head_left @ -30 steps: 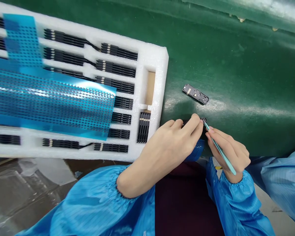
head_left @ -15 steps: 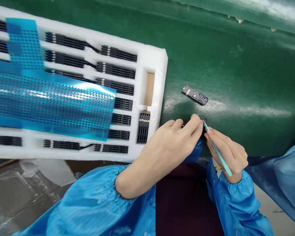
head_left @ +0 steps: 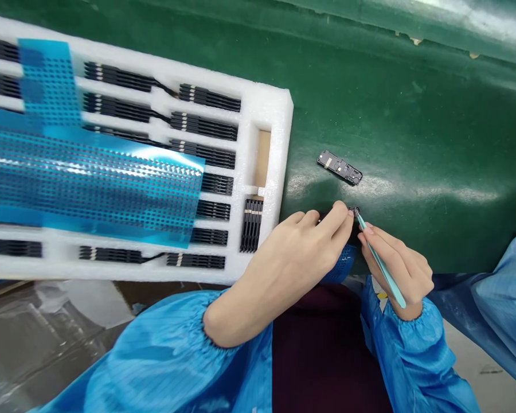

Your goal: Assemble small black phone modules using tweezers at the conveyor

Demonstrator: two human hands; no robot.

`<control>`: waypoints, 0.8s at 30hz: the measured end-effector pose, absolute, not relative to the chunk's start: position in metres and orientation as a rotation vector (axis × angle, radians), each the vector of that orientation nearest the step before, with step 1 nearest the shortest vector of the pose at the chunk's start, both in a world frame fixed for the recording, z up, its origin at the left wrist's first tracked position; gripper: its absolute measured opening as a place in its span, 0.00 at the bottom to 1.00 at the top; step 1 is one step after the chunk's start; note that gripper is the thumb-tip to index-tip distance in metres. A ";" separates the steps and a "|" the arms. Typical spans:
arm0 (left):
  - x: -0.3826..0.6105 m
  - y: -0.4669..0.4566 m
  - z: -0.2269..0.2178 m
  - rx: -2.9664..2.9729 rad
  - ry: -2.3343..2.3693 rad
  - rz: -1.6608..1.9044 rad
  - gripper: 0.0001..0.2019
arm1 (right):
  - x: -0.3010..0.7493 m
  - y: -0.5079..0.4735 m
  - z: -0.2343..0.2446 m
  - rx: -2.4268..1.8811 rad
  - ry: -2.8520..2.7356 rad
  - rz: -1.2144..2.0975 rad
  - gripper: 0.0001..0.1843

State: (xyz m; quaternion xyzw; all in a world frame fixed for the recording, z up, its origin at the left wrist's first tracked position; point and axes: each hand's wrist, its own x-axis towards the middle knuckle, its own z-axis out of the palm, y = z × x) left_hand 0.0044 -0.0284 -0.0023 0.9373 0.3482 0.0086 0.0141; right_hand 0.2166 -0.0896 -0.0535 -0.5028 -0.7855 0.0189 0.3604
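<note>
My left hand (head_left: 305, 246) is closed on a small black electronic part (head_left: 353, 209). Most of that part is hidden under the fingers; its far right end shows past the fingertips. Between the fingers of my right hand (head_left: 398, 261) is a pair of turquoise tweezers (head_left: 382, 265), their tips touching the showing end of the part. A similar black electronic module (head_left: 340, 167), long and flat with a pale strip, lies on the green table just beyond my hands. Under my left hand, a bit of blue perforated sheet (head_left: 344, 265) shows at the table's near edge.
A white foam tray (head_left: 279, 143) with several rows of black modules (head_left: 206, 124) fills the left. A blue perforated film sheet (head_left: 90, 183) lies across it. The green table (head_left: 404, 115) extends behind and to the right. Blue cloth (head_left: 507, 298) hangs at the right edge.
The view has shifted very slightly, so the tray and film appear a little lower and further right. Both hands and the tweezers hold nearly the same position at the part.
</note>
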 end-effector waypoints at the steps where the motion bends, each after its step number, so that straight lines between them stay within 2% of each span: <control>1: 0.004 -0.029 -0.003 2.916 1.088 0.034 0.19 | 0.216 -0.089 -0.053 -1.294 -2.020 0.048 0.33; 9: 0.002 -0.031 -0.003 2.921 1.092 0.060 0.18 | 0.216 -0.087 -0.053 -1.251 -2.024 0.085 0.30; 24: 0.002 -0.030 -0.004 2.906 1.086 0.037 0.16 | 0.215 -0.087 -0.053 -1.263 -2.032 0.088 0.32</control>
